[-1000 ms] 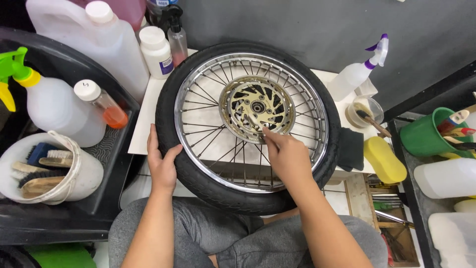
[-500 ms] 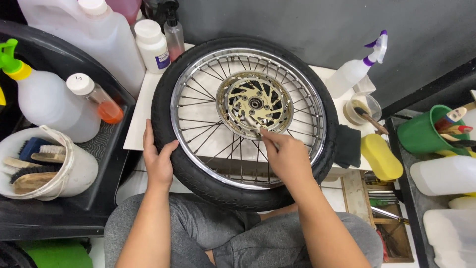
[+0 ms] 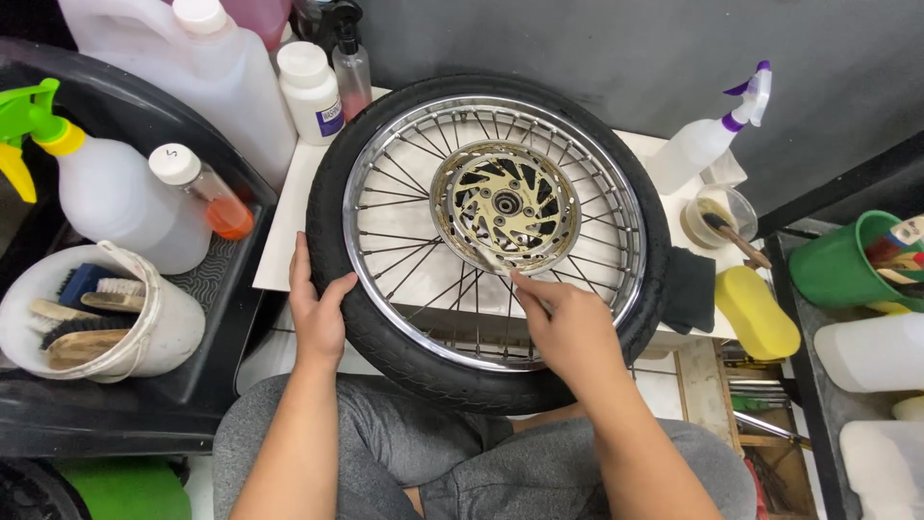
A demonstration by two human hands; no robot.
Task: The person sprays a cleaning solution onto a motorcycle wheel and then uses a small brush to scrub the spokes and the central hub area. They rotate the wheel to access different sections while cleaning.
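A spoked motorcycle wheel [image 3: 616,173] with a black tyre lies flat on a small white table [image 3: 284,217], partly over my lap. At its hub sits a gold-coloured brake disc [image 3: 539,197]. My left hand [image 3: 316,313] grips the tyre's near-left edge. My right hand [image 3: 568,323] rests over the spokes and holds a small brush [image 3: 493,262] whose tip touches the disc's lower edge.
Left: a black tray [image 3: 217,279] holds a white bucket of brushes [image 3: 144,337], a spray bottle [image 3: 106,188], a small orange-liquid bottle [image 3: 207,188] and jugs. Right: a white spray bottle [image 3: 707,140], a cup with a brush [image 3: 717,217], yellow sponge [image 3: 756,313], black cloth [image 3: 688,289], green cup [image 3: 847,270].
The view has shifted slightly. My right hand with the brush stays at the disc's lower edge with small movements. My left hand keeps its grip on the tyre.
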